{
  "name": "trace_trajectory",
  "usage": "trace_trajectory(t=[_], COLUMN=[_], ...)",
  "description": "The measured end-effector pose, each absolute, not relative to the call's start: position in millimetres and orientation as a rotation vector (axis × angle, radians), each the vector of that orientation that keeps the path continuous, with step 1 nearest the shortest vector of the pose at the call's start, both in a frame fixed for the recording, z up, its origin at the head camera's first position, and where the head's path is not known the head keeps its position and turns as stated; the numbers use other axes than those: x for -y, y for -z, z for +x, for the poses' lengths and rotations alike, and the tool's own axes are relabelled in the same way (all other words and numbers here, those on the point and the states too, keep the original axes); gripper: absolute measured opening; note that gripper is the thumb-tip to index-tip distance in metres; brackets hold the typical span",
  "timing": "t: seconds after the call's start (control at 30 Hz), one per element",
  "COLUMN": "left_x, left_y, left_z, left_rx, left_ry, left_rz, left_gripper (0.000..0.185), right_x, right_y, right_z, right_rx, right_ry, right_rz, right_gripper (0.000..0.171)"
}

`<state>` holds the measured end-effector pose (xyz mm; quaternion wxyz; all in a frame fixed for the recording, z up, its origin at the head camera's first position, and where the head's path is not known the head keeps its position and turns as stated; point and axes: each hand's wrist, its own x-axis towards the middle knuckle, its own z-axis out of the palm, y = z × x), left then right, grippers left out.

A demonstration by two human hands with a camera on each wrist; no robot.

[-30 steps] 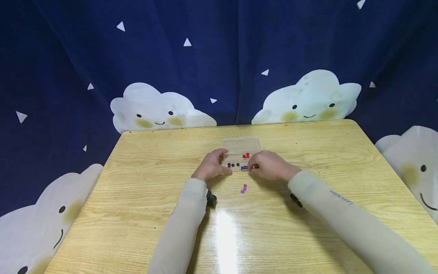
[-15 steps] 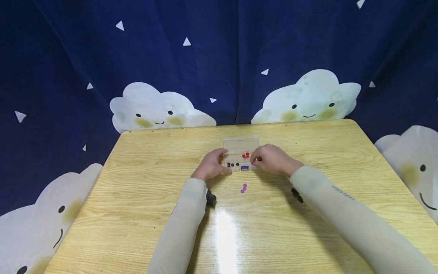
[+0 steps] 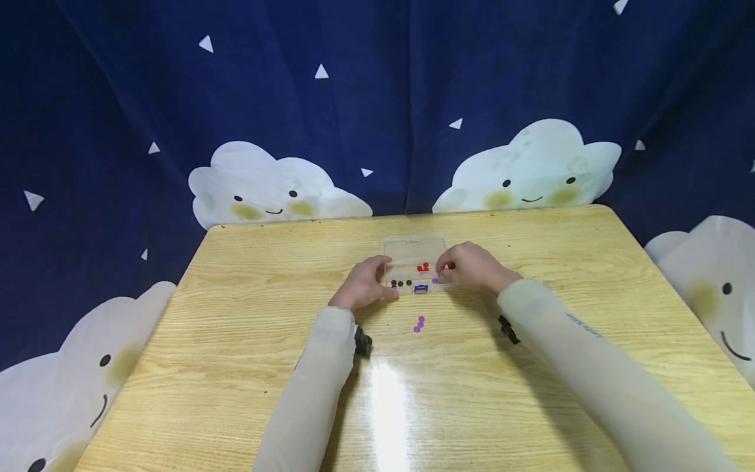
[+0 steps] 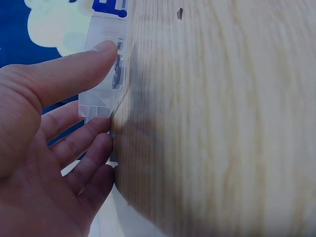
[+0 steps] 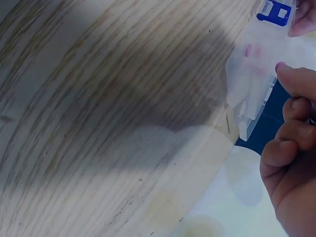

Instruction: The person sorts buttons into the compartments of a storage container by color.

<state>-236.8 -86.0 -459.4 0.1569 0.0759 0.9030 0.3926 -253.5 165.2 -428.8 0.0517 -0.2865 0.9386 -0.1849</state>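
Note:
A clear plastic box with its lid raised stands towards the back of the table. My left hand holds its left end, thumb on the front wall and fingers behind, as the left wrist view shows. My right hand is over the box's right end, thumb and forefinger pinching a small purple disc. Inside, dark discs lie at the left, red discs further back, and another purple disc at the front right. A blue latch marks the front middle.
Three purple discs lie in a short row on the wooden table in front of the box. A dark blue curtain with cloud pictures hangs behind the table's back edge.
My right hand has shifted away from the blue latch, back and right over the box's right end. A purple disc now shows inside the box. The left hand has stayed put.

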Motion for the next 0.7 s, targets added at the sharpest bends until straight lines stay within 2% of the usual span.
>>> trace_trajectory(t=[0.7], left_x=[85.6], left_y=[460.7], left_z=[-237.7], left_rx=[-2.597], left_ry=[-1.113], left_rz=[0.204], left_gripper=[0.082], right_x=[-160.0], right_y=[433.8], right_z=[-258.3], right_rx=[-2.841], right_ry=[0.505], right_rz=[-0.838], right_gripper=[0.012])
